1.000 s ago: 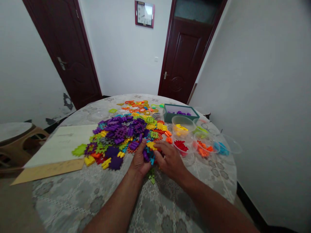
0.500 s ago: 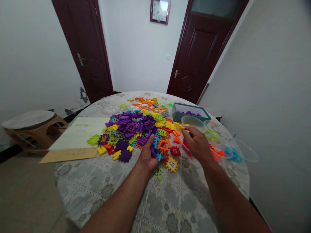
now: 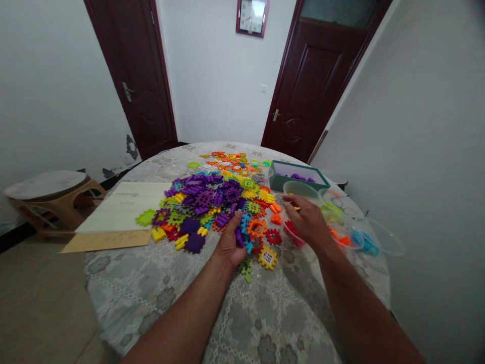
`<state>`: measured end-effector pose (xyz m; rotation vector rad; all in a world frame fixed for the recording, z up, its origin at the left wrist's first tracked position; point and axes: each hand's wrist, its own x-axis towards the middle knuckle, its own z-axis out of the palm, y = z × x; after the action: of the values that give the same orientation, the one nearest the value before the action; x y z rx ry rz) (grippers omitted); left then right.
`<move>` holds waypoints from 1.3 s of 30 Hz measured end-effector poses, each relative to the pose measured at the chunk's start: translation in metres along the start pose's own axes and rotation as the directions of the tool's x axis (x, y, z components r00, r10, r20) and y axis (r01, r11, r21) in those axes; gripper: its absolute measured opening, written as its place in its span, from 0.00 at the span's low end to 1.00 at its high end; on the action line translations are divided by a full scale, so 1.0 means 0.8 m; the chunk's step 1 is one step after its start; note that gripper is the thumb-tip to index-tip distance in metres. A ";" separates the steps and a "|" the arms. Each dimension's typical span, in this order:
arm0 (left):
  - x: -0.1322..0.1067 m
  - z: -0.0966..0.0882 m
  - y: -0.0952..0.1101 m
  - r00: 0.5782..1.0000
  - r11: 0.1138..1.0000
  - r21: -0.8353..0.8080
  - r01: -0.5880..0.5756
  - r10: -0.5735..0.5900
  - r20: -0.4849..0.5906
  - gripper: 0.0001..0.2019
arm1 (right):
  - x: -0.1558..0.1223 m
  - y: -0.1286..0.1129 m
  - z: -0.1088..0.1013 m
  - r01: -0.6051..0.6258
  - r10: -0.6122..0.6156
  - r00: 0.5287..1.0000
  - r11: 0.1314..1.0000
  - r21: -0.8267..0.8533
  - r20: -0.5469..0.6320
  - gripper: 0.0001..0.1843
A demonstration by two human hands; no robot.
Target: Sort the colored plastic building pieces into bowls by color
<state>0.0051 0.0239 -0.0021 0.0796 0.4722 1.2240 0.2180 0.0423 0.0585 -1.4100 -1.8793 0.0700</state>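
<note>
A purple plastic piece (image 3: 239, 236) sits in the left hand (image 3: 230, 247) of a person at a cloth-covered round table (image 3: 182, 308), the thumb laid along it and the fingers, partly hidden, curled beneath. Blue toothed pieces (image 3: 246, 222) crowd against the same grip; whether the hand has hold of them too cannot be told. The right hand (image 3: 308, 218) reaches to the near side of a clear bowl (image 3: 307, 189), its fingers bent and drawn together, with a trace of yellow showing under them; whether they grasp anything cannot be made out. Just right of the left hand lie an orange square piece (image 3: 257, 229), a red square piece (image 3: 273, 236) and a yellow square piece (image 3: 268, 258), while a light green piece (image 3: 246, 270) pokes out below it. Beyond and to the left rises a heap of interlocking pieces (image 3: 204, 197), mostly purple on top. Red pieces (image 3: 289, 227) show below the right hand, orange pieces (image 3: 344, 240) and blue pieces (image 3: 369, 244) past its wrist. Behind the bowl stands a green box (image 3: 279, 182) with purple pieces inside. A pale sheet (image 3: 125, 207) and a tan strip (image 3: 109, 241) lie at left, near a stool (image 3: 49, 184). On the far wall, a clock (image 3: 251, 18) hangs between two dark red doors (image 3: 132, 65).
</note>
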 end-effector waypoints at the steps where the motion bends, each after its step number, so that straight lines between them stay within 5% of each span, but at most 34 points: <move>1: 0.000 0.000 0.000 1.000 1.000 0.013 0.007 -0.007 0.010 0.09 | -0.012 -0.018 0.008 0.001 -0.005 0.996 0.999 0.047 0.092 0.16; 4: 0.000 0.000 0.000 1.000 0.999 0.047 0.004 -0.005 0.026 0.08 | -0.040 -0.054 0.035 0.005 -0.023 0.968 0.997 0.074 0.250 0.16; 10: 0.003 0.001 0.001 1.000 0.996 0.088 -0.011 0.010 0.014 0.06 | -0.050 -0.055 0.064 -0.040 0.031 0.976 0.998 0.038 0.215 0.09; 17: 0.003 0.003 -0.003 1.000 0.992 0.122 0.019 -0.019 -0.001 0.09 | -0.057 -0.050 0.058 -0.085 0.053 0.983 0.979 0.184 0.174 0.06; 24: 0.002 0.002 -0.005 1.000 0.992 0.130 -0.005 0.007 -0.019 0.07 | -0.058 -0.036 0.056 -0.278 0.176 0.939 0.895 0.349 0.296 0.07; 32: 0.001 -0.002 -0.004 0.999 0.989 0.146 0.008 -0.002 -0.040 0.08 | -0.054 -0.028 0.050 -0.483 0.227 0.842 0.724 0.493 0.490 0.09; 39: -0.001 -0.002 -0.003 0.998 0.986 0.163 0.030 -0.022 -0.052 0.11 | -0.052 -0.031 0.039 -0.517 0.268 0.849 0.604 0.607 0.456 0.12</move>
<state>0.0064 0.0216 -0.0039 0.1822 0.6156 1.1619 0.1833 0.0098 0.0262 -1.2469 -1.4446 1.2082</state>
